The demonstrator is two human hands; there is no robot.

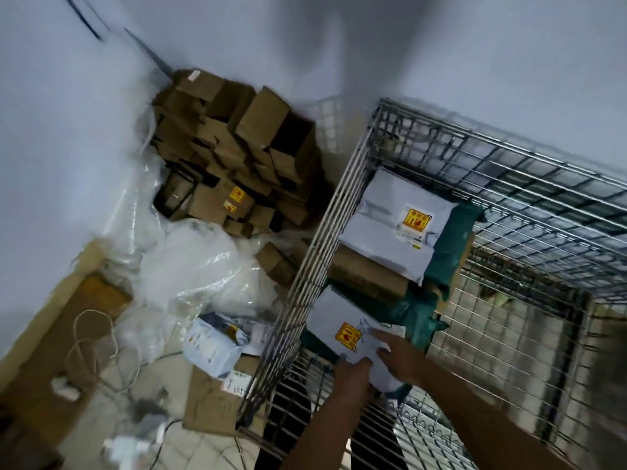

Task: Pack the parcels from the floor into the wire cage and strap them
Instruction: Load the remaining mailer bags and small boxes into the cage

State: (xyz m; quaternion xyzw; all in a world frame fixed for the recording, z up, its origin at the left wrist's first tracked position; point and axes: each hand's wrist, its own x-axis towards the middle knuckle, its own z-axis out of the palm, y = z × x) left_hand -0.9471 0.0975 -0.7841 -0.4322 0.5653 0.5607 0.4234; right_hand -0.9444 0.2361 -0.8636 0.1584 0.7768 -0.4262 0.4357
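Note:
A wire cage (342, 184) stands at the right. Inside it lie a white parcel with a yellow sticker (383, 215), a brown cardboard parcel (366, 273) and green wrapped parcels (451, 245). At the cage's near corner lies another white parcel with a yellow sticker (339, 323). My left hand (353, 371) grips its near edge from below. My right hand (400, 354) presses on its top, fingers spread over the label. On the floor left of the cage lies a white mailer (213, 347) on flat brown cardboard (210, 398).
A pile of brown cardboard boxes (237, 147) leans in the corner of the white walls. Clear plastic bags (200, 269) spread in front of it. String (91, 334), small white items and cables lie on the floor at the lower left.

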